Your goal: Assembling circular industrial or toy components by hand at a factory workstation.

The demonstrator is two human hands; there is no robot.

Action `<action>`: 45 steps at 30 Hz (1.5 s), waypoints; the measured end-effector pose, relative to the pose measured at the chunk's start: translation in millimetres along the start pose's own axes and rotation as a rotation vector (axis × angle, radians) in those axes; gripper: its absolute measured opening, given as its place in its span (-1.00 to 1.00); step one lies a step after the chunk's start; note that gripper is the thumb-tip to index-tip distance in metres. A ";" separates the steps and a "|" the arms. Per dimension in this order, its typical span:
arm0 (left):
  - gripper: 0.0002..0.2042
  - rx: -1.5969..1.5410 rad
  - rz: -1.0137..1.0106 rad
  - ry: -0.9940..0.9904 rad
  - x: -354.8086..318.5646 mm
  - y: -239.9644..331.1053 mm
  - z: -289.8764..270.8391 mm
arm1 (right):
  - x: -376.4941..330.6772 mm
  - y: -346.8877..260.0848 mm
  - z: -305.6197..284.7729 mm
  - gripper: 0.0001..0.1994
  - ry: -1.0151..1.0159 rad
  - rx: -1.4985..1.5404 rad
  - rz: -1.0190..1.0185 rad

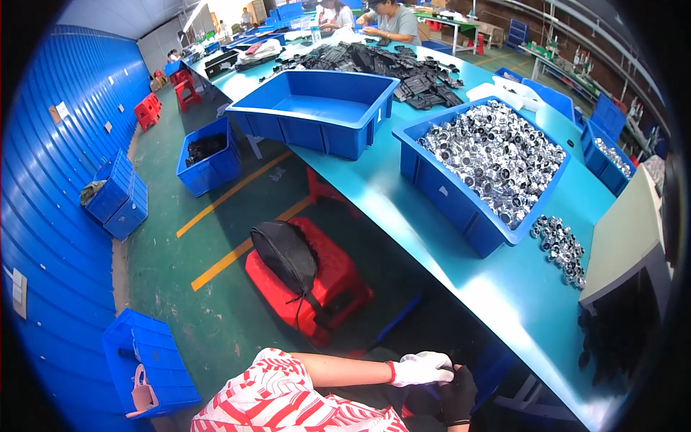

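My left hand [421,369], in a white glove with a red cuff edge, reaches in from the left and meets my right hand [458,396] beside the table's near edge. A black glove covers the right hand. Both hands are closed and their fingers touch. Anything between them is hidden or too small to name. On the table, a blue bin [461,205] full of shiny silver ring-shaped parts [493,158] stands beyond my hands. A loose heap of similar silver parts [561,248] lies to its right.
A blue bin [309,119] showing its bare bottom stands farther along the teal table [403,230], before a pile of black parts [389,68]. A black bag [284,255] rests on a red stool [331,281]. Blue crates [209,169] stand on the floor. People [396,25] sit at the far end.
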State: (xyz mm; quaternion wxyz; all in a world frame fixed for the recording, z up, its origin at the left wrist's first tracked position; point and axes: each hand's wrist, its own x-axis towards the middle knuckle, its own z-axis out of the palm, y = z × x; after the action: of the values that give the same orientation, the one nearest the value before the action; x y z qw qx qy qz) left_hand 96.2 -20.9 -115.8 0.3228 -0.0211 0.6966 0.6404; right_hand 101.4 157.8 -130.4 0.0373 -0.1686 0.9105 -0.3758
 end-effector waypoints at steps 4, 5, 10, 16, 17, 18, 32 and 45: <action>-0.64 0.116 0.119 0.052 -4.2 0.6 -3.1 | 12.6 -16.7 -14.1 -0.58 -0.175 0.006 0.078; -0.64 0.122 0.144 0.031 -2.3 2.7 -2.9 | 11.1 -10.2 -12.4 -0.58 -0.167 0.008 0.089; -0.75 -0.405 0.051 0.126 3.3 -0.2 6.0 | 12.2 9.6 0.5 -0.58 -0.009 0.093 0.005; -0.71 -0.053 0.192 0.157 -1.2 -1.4 9.2 | -0.1 15.9 8.4 -0.68 0.011 -0.218 -0.097; -0.71 -0.053 0.191 0.159 -1.0 -2.9 10.4 | -0.2 16.9 8.5 -0.70 0.031 -0.221 -0.086; -0.72 -0.108 0.173 0.154 -0.8 -5.6 13.4 | -3.4 17.0 6.6 -0.70 0.029 -0.220 -0.084; -0.67 -0.505 0.061 0.074 -0.2 30.3 -21.3 | 30.0 -21.2 -12.5 -0.68 0.057 0.686 0.180; -0.66 -0.588 0.002 -0.017 5.2 17.5 16.7 | -12.1 -18.5 -30.5 -0.66 0.148 0.317 0.038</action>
State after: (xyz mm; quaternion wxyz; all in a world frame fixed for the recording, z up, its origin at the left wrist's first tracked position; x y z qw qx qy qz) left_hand 91.4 -0.6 -102.4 0.3080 -0.1076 0.4784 0.8153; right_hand 112.0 170.1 -96.4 0.0034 -0.1152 0.8432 -0.5252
